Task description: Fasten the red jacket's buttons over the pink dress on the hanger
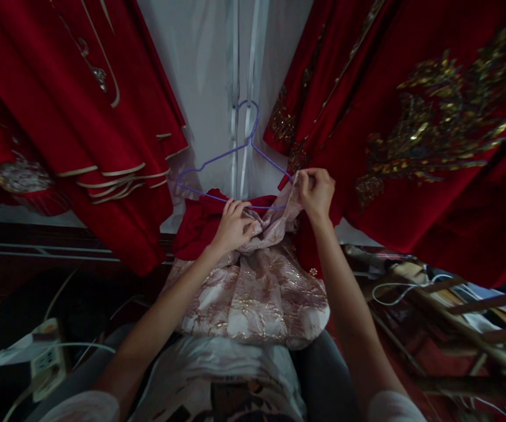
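Observation:
A purple wire hanger stands in front of me, its hook near a pale vertical rail. A pale pink garment with shiny gold patterning lies across my lap, its upper edge bunched at the hanger. My right hand pinches the garment's edge at the hanger's right corner, where the cloth covers the wire. With fingers curled over the bunched cloth, my left hand grips the garment near the middle of the lower bar. The hanger's left corner is bare. Red cloth lies behind the garment.
Red garments with pale trim hang at left, and a red garment with gold sequins hangs at right. A power strip with cables is at lower left. A wooden rack with assorted items stands at lower right.

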`<state>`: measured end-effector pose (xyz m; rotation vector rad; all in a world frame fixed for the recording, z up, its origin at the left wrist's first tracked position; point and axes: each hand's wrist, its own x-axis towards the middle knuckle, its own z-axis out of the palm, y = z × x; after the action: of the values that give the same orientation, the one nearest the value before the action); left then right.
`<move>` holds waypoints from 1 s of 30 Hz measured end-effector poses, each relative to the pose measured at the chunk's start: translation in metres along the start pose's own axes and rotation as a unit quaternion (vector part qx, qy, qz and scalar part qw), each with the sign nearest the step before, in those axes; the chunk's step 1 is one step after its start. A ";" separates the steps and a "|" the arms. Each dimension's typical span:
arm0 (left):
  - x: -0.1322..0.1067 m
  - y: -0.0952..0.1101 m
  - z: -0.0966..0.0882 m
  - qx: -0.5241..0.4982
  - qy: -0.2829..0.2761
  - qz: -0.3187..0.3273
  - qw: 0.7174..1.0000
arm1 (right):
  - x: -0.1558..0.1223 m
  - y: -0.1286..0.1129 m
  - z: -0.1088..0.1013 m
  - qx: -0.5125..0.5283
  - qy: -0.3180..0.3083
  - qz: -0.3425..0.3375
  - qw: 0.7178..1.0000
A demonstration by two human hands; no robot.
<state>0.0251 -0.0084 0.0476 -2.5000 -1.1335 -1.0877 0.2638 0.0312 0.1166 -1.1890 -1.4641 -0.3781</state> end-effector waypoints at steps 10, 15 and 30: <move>0.002 -0.005 -0.008 -0.029 -0.008 0.028 0.999 | -0.006 -0.017 0.035 0.079 -0.056 0.028 0.995; -0.005 -0.056 -0.023 -0.019 0.112 -0.112 0.987 | 0.005 -0.011 0.012 0.052 -0.043 0.011 0.998; -0.038 -0.191 -0.036 -0.027 0.188 -0.345 0.919 | 0.017 -0.003 0.005 0.031 -0.059 0.000 0.998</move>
<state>-0.1473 0.0863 0.0239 -1.8021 -1.9191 -1.6814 0.2615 0.0415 0.1309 -1.1787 -1.5666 -0.2632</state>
